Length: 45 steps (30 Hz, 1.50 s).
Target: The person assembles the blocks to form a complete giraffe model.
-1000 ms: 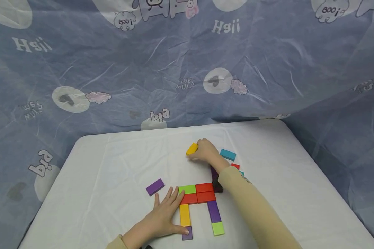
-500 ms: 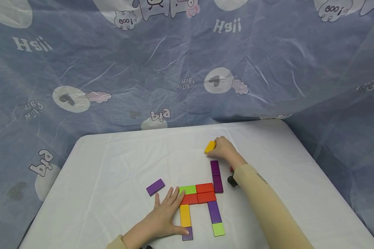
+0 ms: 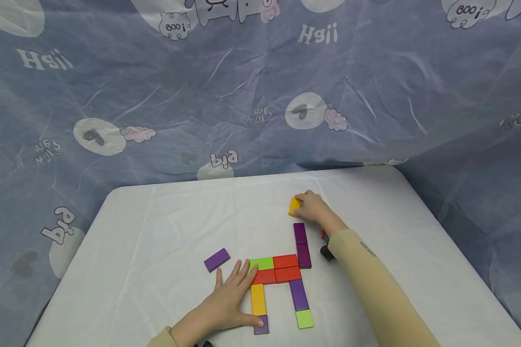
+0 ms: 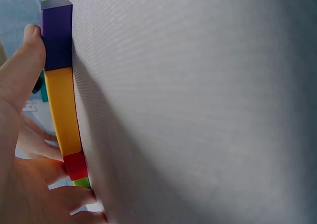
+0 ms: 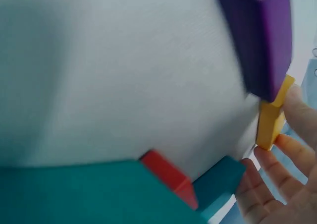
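In the head view, my right hand [image 3: 314,208] pinches a yellow block [image 3: 294,206] between thumb and fingers, just beyond the far end of two magenta-purple blocks [image 3: 303,253] laid end to end. My left hand [image 3: 226,303] lies with fingers spread. Its fingertips rest at a lime green block [image 3: 262,263] and the red blocks [image 3: 288,274], and its thumb touches a small purple block [image 3: 261,331]. A second yellow block [image 3: 258,300] joins that purple one to the red row. On the other side, a violet block [image 3: 299,295] and another lime block [image 3: 304,319] form a matching leg.
A loose purple block [image 3: 217,260] lies left of the arrangement on the white table [image 3: 134,270]. Under the right forearm, a red block [image 5: 173,177] and teal blocks [image 5: 74,194] show in the right wrist view. A patterned blue-grey cloth [image 3: 178,96] hangs behind the table.
My right hand has carried the yellow block rightward to the end of the magenta-purple column and turned it more in line with it. The left hand stays in place.
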{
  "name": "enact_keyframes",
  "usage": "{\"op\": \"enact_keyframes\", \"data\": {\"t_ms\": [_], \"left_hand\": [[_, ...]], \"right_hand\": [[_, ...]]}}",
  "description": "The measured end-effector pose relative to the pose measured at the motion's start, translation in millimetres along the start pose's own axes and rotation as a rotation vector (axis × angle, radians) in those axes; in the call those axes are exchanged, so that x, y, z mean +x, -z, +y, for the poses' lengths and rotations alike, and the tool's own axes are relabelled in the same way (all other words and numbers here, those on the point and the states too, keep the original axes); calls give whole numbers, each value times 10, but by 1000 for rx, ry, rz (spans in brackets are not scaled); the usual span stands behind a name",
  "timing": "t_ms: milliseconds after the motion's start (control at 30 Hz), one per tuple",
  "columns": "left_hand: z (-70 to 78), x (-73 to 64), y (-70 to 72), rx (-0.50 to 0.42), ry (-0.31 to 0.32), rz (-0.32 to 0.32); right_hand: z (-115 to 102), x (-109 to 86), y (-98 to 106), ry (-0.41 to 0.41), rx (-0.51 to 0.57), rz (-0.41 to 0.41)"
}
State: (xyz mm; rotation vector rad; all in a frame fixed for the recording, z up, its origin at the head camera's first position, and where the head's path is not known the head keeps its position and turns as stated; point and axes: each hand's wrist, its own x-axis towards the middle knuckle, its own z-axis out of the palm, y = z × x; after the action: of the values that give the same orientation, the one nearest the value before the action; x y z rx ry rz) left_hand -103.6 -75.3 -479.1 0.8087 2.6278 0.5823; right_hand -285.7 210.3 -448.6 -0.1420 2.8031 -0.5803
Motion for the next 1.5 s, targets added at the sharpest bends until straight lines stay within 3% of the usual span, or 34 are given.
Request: {"op": "enact_keyframes", "data": {"t_ms": [500,1500], "left_hand": [[-16,13,10,7,-9,-1],[30,-28,46,-12,-18,11]], "right_hand": [[71,-121,3,105,-20,-48],[167,-206,-28,150,-14,-101]]}}
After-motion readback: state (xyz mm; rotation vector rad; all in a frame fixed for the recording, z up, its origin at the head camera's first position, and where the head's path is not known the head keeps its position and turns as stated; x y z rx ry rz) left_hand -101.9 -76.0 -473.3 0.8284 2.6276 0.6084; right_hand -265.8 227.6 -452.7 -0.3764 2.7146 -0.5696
